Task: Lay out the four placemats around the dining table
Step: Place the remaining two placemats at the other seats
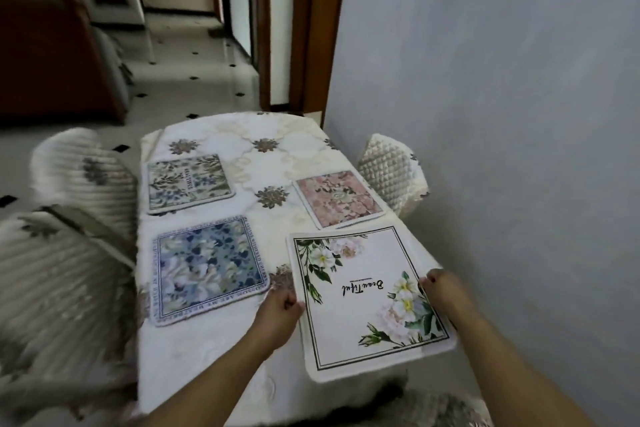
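A white placemat [360,302] with flowers and the word "Beautiful" sits at the near right of the table [249,156]. My left hand [282,307] grips its left edge and my right hand [438,286] grips its right edge. Its near corner juts past the table's right edge. A blue floral placemat [207,269] lies flat at the near left. A green and blue placemat [188,182] lies at the far left. A pink floral placemat [339,198] lies at the far right.
The table wears a white quilted cloth with brown medallions. Covered chairs stand at the left [69,253] and at the far right [393,172] against a grey wall [502,114]. A tiled hallway and wooden door frame [311,28] lie beyond.
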`<control>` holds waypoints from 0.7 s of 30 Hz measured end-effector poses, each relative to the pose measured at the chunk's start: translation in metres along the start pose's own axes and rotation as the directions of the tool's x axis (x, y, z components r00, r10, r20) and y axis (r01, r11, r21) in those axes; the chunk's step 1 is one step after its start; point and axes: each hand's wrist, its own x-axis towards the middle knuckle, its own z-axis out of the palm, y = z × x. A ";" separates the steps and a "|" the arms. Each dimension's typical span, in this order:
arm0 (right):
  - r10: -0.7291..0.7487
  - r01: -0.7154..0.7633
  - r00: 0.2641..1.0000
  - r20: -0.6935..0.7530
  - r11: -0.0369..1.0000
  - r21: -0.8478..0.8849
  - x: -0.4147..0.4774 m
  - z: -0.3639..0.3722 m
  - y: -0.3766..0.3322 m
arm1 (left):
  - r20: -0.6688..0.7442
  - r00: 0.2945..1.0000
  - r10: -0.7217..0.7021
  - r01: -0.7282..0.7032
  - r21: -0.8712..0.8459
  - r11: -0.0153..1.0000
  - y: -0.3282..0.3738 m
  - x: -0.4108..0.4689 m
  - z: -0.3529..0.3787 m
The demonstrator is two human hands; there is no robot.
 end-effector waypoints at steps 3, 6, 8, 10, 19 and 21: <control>-0.027 0.028 0.999 0.034 0.999 -0.018 0.031 0.009 -0.009 | -0.031 0.997 -0.069 0.068 -0.021 0.997 -0.015 0.017 0.014; -0.059 0.060 0.995 0.080 0.998 -0.009 0.055 0.031 -0.002 | -0.042 0.988 -0.147 0.146 -0.033 0.989 -0.033 0.040 0.027; -0.074 0.071 0.991 0.114 0.997 0.030 0.069 0.046 0.006 | -0.064 0.979 -0.195 0.194 -0.016 0.981 -0.040 0.051 0.036; -0.094 0.089 0.981 0.169 0.995 0.036 0.083 0.063 0.016 | -0.096 0.965 -0.244 0.245 -0.002 0.970 -0.047 0.058 0.048; -0.278 0.280 0.895 0.349 0.959 0.046 0.138 0.114 0.037 | -0.267 0.865 -0.425 0.459 0.077 0.885 -0.079 0.065 0.090; -0.286 0.286 0.879 0.381 0.956 0.059 0.145 0.123 0.041 | -0.300 0.837 -0.459 0.492 0.044 0.869 -0.082 0.066 0.098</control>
